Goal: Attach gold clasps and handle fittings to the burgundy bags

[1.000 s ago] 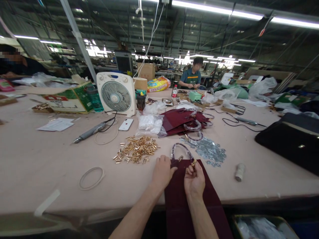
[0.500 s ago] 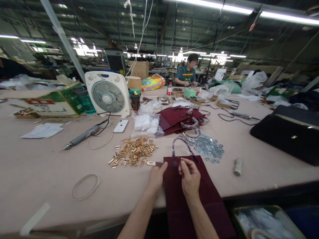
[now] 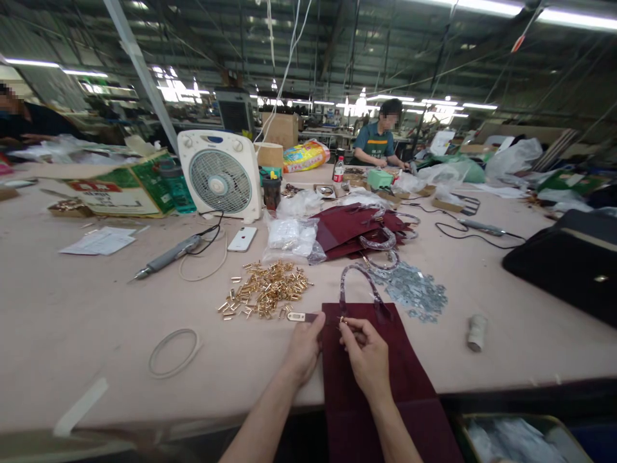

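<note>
A dark maroon bag panel with a plastic-wrapped handle lies over the table's front edge under my hands. My left hand is closed at the panel's upper left side, thumb pressed on a short maroon strap. A gold-coloured slotted plate sits on the strap's left end. My right hand is over the panel, below the handle's left base. Its thumb and fingertips pinch a small gold metal fitting. A heap of similar gold fittings lies beyond my left hand.
Grey metal plates are piled behind the panel, and maroon bags are stacked farther back. To the left are a grey corded hand tool, a phone and a fan. A co-worker sits across the table.
My right hand has brought the gold fitting slightly left and down, closer to the panel's upper left. My left hand keeps its grip on the strap. The camera view has shifted a little left.
</note>
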`<state>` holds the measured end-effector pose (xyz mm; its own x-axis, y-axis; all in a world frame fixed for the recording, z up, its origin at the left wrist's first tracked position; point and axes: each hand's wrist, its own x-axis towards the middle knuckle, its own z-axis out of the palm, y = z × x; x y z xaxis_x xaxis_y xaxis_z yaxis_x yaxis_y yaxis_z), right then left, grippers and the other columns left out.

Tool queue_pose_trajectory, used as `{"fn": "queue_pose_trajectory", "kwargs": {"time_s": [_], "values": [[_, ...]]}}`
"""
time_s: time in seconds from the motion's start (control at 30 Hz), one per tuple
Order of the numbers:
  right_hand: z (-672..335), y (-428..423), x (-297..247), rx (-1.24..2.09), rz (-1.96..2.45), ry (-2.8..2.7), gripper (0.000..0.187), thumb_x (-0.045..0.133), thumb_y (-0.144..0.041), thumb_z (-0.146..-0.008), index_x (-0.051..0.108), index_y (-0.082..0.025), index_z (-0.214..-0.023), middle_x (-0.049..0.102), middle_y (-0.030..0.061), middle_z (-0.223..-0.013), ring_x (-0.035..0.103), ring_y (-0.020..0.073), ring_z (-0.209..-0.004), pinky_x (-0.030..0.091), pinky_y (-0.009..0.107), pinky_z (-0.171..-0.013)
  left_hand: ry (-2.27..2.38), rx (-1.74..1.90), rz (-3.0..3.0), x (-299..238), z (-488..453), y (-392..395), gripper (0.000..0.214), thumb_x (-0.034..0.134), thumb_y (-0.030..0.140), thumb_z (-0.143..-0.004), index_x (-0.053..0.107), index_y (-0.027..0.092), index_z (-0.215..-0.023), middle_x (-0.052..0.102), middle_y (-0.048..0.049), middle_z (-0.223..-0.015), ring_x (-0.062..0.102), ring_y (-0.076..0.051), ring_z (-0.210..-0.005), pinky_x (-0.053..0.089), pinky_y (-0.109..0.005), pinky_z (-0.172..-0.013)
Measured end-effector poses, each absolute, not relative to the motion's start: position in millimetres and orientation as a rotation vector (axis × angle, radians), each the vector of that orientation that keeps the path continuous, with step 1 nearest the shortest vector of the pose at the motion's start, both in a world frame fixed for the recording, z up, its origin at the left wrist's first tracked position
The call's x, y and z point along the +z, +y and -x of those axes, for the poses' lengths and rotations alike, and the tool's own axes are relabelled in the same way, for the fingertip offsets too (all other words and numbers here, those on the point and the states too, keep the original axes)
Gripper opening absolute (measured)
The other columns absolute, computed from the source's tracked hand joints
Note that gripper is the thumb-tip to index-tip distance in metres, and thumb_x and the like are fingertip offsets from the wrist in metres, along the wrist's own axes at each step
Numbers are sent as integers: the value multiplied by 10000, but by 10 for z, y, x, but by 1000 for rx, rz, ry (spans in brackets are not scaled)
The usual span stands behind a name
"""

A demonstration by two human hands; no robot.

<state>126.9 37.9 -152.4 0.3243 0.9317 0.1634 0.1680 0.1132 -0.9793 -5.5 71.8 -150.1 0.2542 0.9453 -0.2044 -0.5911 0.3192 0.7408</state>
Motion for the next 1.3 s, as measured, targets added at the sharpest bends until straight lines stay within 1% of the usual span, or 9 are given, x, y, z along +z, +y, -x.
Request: {"fn": "queue_pose_trajectory", "kwargs": {"time_s": [0.07,0.2,0.4,0.63,0.73,0.87,1.0,1.2,1.3], "values": [[-1262,374,-1535,753,1353,-1133,317,722,-477,-907,709,-179,-1015,734,57,-803,705,185,-647,581,282,-604,700,1148,-607,-1508,54,718,425,830,475,-823,746,103,-1009,798,-131,-921,757,-247,-824,595,-331,-743],[-1243,371,-1561,670,1354,-1160,290,705,-459,-926,710,-181,-1010,732,64,-847,715,181,-673,600,288,-638,667,1176,-639,-1556,46,719,443,809,465,-851,752,109,-1108,797,-136,-993,751,-263,-929,590,-361,-849],[-1199,415,-1602,686,1349,-1109,343,708,-493,-915,714,-168,-1026,744,80,-854,731,193,-668,622,301,-617,720,1175,-755,-1633,52,706,452,735,469,-915,742,127,-1211,796,-126,-1056,729,-268,-1003,561,-395,-952],[-1137,406,-1533,731,1399,-1048,368,716,-517,-905,689,-172,-1031,757,85,-871,757,210,-705,640,320,-681,821,1152,-829,-1546,83,692,444,755,514,-876,783,140,-1113,800,-128,-1066,718,-304,-1064,572,-413,-957],[-1107,415,-1501,737,1411,-1049,366,715,-528,-901,685,-178,-1004,756,79,-838,754,211,-685,632,313,-662,876,1175,-883,-1505,89,684,405,763,504,-868,804,152,-1065,805,-123,-1057,714,-305,-1085,544,-421,-1020],[-1096,452,-1477,782,1400,-1044,382,742,-555,-869,687,-181,-924,745,72,-767,747,218,-642,613,293,-592,888,1219,-959,-1485,87,679,389,732,486,-898,792,173,-1121,792,-111,-1130,708,-288,-1100,506,-418,-1074],[-1100,458,-1498,818,1348,-1012,419,758,-581,-846,705,-176,-938,742,60,-748,742,208,-632,609,278,-575,881,1235,-986,-1471,78,681,404,706,499,-915,774,161,-1126,786,-109,-1136,710,-275,-1051,531,-378,-1006],[-1085,429,-1598,690,1332,-1057,449,739,-536,-880,738,-169,-1139,731,59,-831,730,185,-625,619,279,-582,896,1223,-1035,-1492,86,704,447,645,553,-943,751,146,-1094,787,-98,-1022,708,-255,-927,539,-331,-873],[-1100,445,-1617,671,1358,-1100,413,732,-510,-892,764,-167,-1121,714,59,-845,702,165,-596,609,280,-588,923,1237,-1057,-1539,97,714,435,637,547,-949,749,148,-1080,779,-96,-996,696,-244,-893,529,-318,-841]]}}
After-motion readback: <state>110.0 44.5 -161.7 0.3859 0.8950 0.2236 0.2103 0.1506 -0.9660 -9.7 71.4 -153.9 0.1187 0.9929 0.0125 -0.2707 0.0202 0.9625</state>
